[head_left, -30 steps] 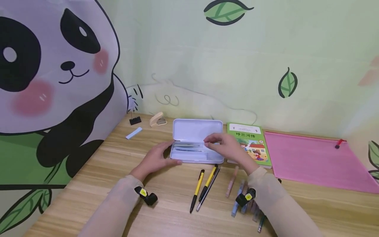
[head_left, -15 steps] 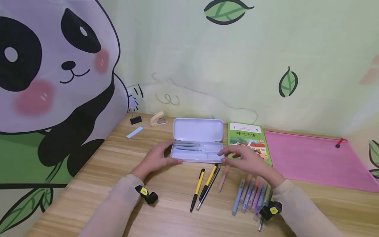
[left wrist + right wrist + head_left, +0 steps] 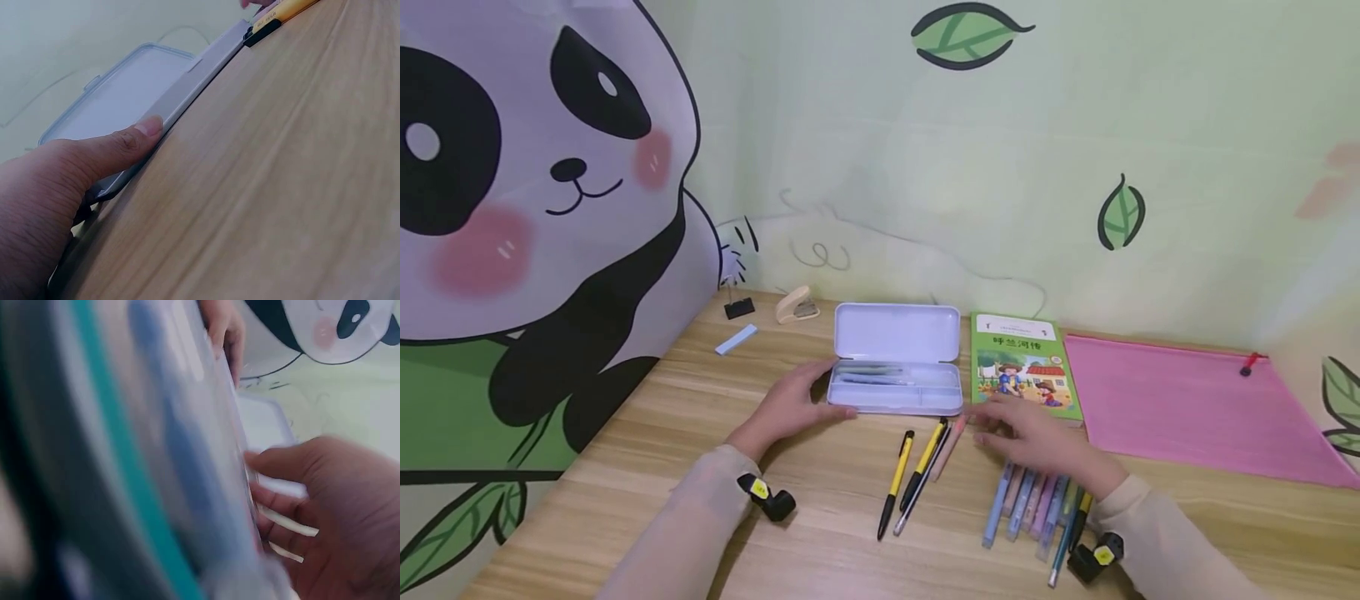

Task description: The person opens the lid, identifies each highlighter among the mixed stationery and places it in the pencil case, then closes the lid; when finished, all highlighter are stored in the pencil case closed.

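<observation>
In the head view my left hand (image 3: pixel 786 408) grips the left end of an open white pencil case (image 3: pixel 940 403). Its thumb lies along the case's front edge, as the left wrist view also shows. Several slim pens (image 3: pixel 872 377) rest in the case's back compartment. My right hand (image 3: pixel 1030 429) hovers past the case's front right corner, fingers loosely bent and nothing held, fingertips close to the upper end of a pink pen (image 3: pixel 948 450). Left of that lie two yellow-and-black pens (image 3: pixel 897 479) and a pencil (image 3: pixel 922 483). Several pastel markers (image 3: pixel 1021 504) lie partly under the right hand.
A green book (image 3: pixel 1018 350) lies right of the case, beside a pink zip pouch (image 3: pixel 1195 408). At the back left are a beige stapler (image 3: pixel 797 306), a black binder clip (image 3: pixel 739 308) and a light blue strip (image 3: pixel 736 339). A wall (image 3: pixel 880 167) stands behind the table.
My right hand has drawn back from over the case to the right and nearer. The pink pen has shifted left, toward the pencil. The left hand has stayed on the case.
</observation>
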`<state>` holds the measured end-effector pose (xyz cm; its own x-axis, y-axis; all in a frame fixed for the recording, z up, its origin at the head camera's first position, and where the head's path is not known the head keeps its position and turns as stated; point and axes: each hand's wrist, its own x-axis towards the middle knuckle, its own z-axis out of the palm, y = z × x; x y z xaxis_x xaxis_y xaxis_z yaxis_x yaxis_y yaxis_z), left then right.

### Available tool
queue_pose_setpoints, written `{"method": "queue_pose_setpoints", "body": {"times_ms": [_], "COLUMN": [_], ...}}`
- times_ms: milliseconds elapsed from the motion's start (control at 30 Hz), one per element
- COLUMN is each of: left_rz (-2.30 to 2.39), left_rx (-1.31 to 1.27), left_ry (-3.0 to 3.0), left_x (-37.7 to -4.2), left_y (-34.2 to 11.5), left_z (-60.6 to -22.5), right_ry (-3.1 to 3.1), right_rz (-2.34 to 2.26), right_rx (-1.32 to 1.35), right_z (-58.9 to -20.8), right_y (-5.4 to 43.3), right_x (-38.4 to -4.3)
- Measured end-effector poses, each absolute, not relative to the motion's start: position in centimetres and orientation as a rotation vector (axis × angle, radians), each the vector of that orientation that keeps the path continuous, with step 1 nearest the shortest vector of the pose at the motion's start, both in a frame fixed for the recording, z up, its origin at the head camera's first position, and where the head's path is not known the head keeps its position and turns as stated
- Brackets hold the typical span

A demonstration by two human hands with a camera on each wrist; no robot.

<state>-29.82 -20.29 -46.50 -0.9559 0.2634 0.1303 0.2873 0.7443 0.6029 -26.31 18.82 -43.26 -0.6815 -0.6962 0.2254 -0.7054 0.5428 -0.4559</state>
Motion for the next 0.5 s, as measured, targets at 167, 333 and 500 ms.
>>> {"method": "queue_pose_setpoints", "body": {"times_ms": [167, 333, 500], "left_rz": [-1.004, -1.017, -1.015], "left_rx": [-0.455, -0.454, -0.45], "left_ry": [-2.903, -2.898, -2.902], "left_x": [-29.8, -29.9, -29.8], "left_y": [-20.2, -20.1, -20.2], "left_z": [-46.6, -46.6, -46.5], "right_ry": [-2.706, -2.679, -2.711], "right_rz": [0.777, 0.779, 0.777], "right_rx": [1.262, 1.259, 1.242], "right_z": [-44.2, -44.5, -44.5], "right_y": [18.8, 18.9, 18.8], "right_x": [-26.3, -26.4, -26.5]}}
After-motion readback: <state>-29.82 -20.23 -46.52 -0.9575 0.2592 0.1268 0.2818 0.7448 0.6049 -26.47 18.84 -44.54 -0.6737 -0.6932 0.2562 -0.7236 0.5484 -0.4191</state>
